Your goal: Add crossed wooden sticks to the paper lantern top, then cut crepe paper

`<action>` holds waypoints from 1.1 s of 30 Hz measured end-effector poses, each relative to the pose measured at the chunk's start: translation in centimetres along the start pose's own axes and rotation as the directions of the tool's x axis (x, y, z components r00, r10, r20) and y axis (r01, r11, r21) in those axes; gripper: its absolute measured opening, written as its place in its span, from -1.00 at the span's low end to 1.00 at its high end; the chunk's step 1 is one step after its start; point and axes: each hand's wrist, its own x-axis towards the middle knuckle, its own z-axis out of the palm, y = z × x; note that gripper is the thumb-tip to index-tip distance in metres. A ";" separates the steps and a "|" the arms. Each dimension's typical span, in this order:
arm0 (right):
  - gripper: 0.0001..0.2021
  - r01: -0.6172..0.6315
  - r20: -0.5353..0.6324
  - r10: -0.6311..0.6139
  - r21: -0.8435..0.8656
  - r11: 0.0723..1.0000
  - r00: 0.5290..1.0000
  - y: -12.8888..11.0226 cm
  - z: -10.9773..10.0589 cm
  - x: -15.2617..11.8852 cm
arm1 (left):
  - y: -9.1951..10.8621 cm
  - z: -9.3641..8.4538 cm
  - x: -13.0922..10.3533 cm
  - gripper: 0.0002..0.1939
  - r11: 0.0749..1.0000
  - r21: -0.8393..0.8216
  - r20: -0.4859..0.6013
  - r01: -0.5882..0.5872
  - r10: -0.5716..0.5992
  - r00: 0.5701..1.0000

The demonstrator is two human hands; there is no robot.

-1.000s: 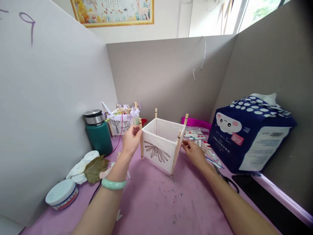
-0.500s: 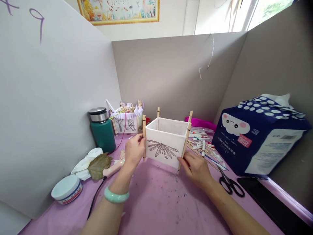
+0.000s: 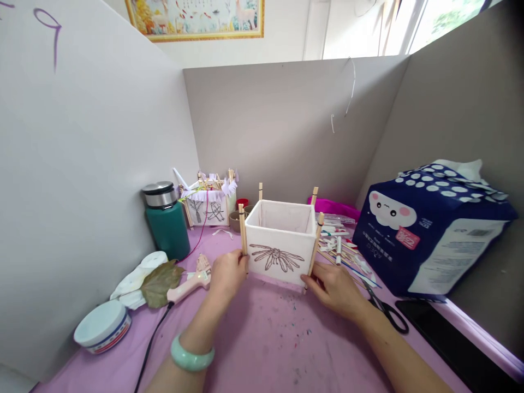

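Note:
Between my hands is a white square lantern frame (image 3: 280, 259), open at the top, with paired wooden sticks at its corners. A brown line drawing of long petals or leaves marks its near face. My left hand (image 3: 230, 275) pinches the left front corner stick low down. At the lower right front corner, my right hand (image 3: 333, 289) grips the stick, its thumb against the near face. The frame appears upright, close to the purple tablecloth (image 3: 270, 338); whether its legs touch the cloth is hard to tell. A pale jade-coloured bangle (image 3: 192, 355) circles my left wrist.
A similar decorated lantern (image 3: 207, 210) and a green bottle (image 3: 167, 226) stand back left. Nearer are a pink glue gun (image 3: 190, 286), a dried leaf (image 3: 161, 284) and a white bowl (image 3: 102, 327). Scissors (image 3: 387, 310), markers and sticks, and a blue tissue pack (image 3: 426, 234) lie right.
The lantern frame has been turned and lowered, so all its corner sticks now show. My left hand has slid lower with it; both hands still hold it.

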 end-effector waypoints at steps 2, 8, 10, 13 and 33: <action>-0.73 -0.006 0.007 0.006 0.019 1.000 1.000 0.4 -0.4 -0.1 | 0.4 0.2 -0.2 -0.74 1.000 -0.006 0.005 -0.005 0.005 1.000; -0.74 -0.001 0.001 0.001 0.044 0.999 1.000 0.8 -0.7 -0.2 | 0.8 0.2 -0.7 -0.74 0.999 0.019 0.000 -0.034 0.034 0.999; -0.73 -0.019 0.020 0.019 0.046 0.999 1.000 0.8 -0.7 -0.2 | 0.8 0.1 -0.8 -0.74 0.999 0.028 -0.002 -0.027 0.027 1.000; -0.72 -0.053 0.079 0.047 0.079 0.995 0.996 1.0 -0.9 -0.3 | 0.7 0.1 -0.7 -0.73 0.999 0.027 0.009 -0.028 0.027 1.000; -0.75 -0.204 0.354 0.156 0.105 0.973 0.922 0.9 -1.5 0.1 | 1.2 1.1 -1.4 -0.70 0.988 0.157 0.146 0.011 -0.034 0.989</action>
